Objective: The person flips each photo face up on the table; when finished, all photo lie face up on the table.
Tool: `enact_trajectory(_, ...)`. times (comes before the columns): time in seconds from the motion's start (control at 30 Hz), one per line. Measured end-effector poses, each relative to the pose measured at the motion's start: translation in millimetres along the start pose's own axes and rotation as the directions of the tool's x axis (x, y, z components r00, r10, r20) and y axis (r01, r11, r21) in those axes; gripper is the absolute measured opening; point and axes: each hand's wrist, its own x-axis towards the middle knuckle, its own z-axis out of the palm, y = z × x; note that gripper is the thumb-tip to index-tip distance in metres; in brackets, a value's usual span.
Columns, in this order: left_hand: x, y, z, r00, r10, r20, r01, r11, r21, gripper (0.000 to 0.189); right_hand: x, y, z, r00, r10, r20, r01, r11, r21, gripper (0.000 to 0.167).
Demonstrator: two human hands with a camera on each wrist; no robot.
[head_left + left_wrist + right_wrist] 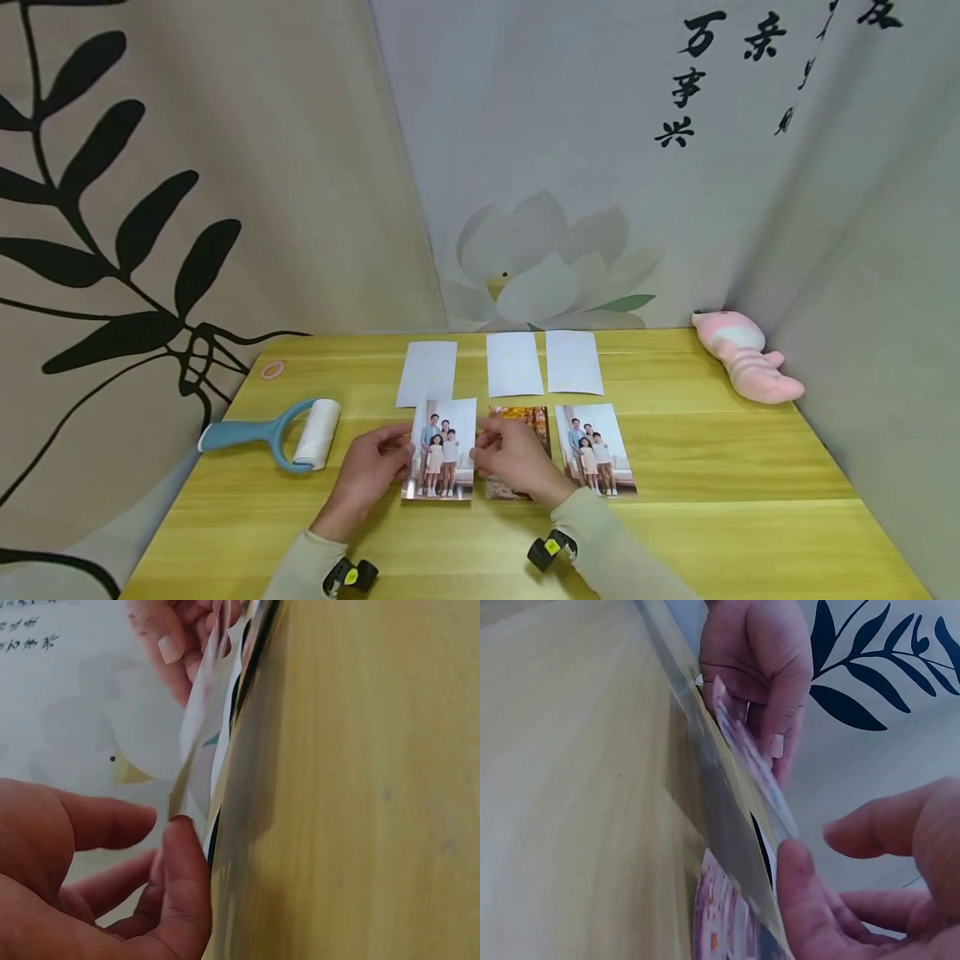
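A family photo (448, 417) is held by its two side edges between my hands, raised and tilted above the table. My left hand (375, 467) holds its left edge at the fingertips; in the left wrist view the thumb stands a little off the card. The right hand (521, 458) holds the opposite edge the same way. Beneath the right hand lies a photo with autumn colours (525, 412), partly covered by that hand. Another family photo (596, 446) lies flat to its right, the right forearm near its lower edge.
Three white cards, a left one (427, 371), a middle one (514, 364) and a right one (574, 362), lie in a row behind. To the left are a blue-handled lint roller (255, 433) and a pink ring (273, 370). A pink plush toy (742, 358) lies at the back right.
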Motion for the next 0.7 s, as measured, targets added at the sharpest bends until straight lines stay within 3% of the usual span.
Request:
enact_trajectory(0.3, -4.6, -0.2, -1.8, 0.999, -0.033, 0.042, 0.028, 0.994, 0.105, 0.038, -2.1, -1.8, -2.8, 1.0, 0.004, -0.015, -0.006, 0.986, -0.169, 0.054)
enact_trajectory(0.53, -4.9, 3.2, 0.3, 0.999, -0.021, 0.045, 0.013, 0.986, 0.169, 0.043, -4.2, -2.1, -4.7, 1.0, 0.003, -0.006, -0.005, 0.975, -0.224, 0.051)
enact_trajectory(0.7, -5.1, 4.5, 1.5, 0.998, -0.044, 0.033, 0.037, 0.98, 0.193, 0.044, -4.4, -1.6, -5.3, 1.0, -0.003, -0.003, 0.002, 0.964, -0.265, 0.049)
